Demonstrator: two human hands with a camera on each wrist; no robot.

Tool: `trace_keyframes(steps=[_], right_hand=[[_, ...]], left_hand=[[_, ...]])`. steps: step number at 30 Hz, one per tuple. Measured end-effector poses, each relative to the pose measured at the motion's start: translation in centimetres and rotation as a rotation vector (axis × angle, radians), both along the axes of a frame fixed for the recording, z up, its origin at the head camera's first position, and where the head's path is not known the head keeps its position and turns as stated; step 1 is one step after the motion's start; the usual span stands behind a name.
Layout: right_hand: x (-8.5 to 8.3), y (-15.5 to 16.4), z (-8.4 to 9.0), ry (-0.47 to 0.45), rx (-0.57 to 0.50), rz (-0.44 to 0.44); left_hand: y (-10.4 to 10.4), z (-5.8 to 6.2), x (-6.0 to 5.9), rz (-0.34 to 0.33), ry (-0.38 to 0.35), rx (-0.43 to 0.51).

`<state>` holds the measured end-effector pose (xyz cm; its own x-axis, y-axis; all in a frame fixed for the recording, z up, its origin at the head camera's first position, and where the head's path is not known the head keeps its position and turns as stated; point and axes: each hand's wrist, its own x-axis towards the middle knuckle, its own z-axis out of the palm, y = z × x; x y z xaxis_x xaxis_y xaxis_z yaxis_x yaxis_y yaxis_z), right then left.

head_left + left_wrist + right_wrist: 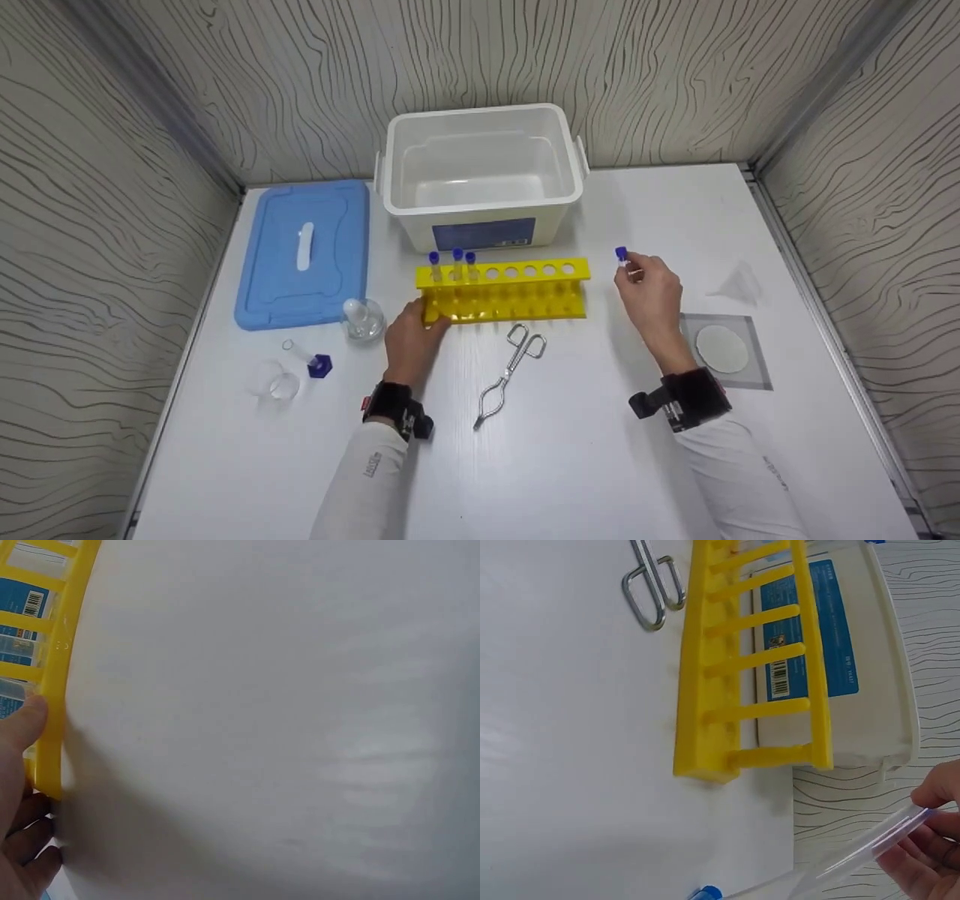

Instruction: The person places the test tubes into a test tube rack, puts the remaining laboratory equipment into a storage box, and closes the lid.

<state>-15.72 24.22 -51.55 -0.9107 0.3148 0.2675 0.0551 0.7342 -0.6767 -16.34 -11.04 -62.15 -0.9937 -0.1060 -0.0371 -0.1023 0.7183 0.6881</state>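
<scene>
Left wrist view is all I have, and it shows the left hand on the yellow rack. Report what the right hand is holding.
Observer: The right hand holds a blue-capped test tube.
Operator: Count the ones in the rack, caps included.
Observer: Three blue-capped tubes stand toward the left end of the yellow test tube rack.
Operator: Tell me what lies just in front of it.
Observer: Metal crucible tongs, with their finger loops toward the rack.

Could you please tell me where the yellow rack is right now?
In the head view, the rack is near the centre, just in front of the white bin, its left end held by the left hand.
</scene>
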Motion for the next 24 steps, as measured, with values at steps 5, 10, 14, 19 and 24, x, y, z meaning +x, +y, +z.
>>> trace_keyframes(steps=[5,10,14,19,24], right_hand=[[-0.1,-0.7,1.1,0.07,-0.144,0.003],[-0.3,-1.5,1.9,0.124,-0.261,0.037],[-0.5,-2.2,2.5,0.154,-0.303,0.057],[-1.0,-3.1,3.4,0.168,-0.353,0.082],[-1.3,-4.1,4.1,0.215,-0.423,0.146]], left_hand=[[0.0,0.0,0.0,0.009,-0.003,0.004],[0.0,-0.1,0.0,0.011,-0.015,0.005],[0.1,0.0,0.0,0.013,-0.033,0.002],[0.2,0.1,0.1,0.017,-0.043,0.015],[0.1,0.1,0.1,0.004,-0.006,-0.01]])
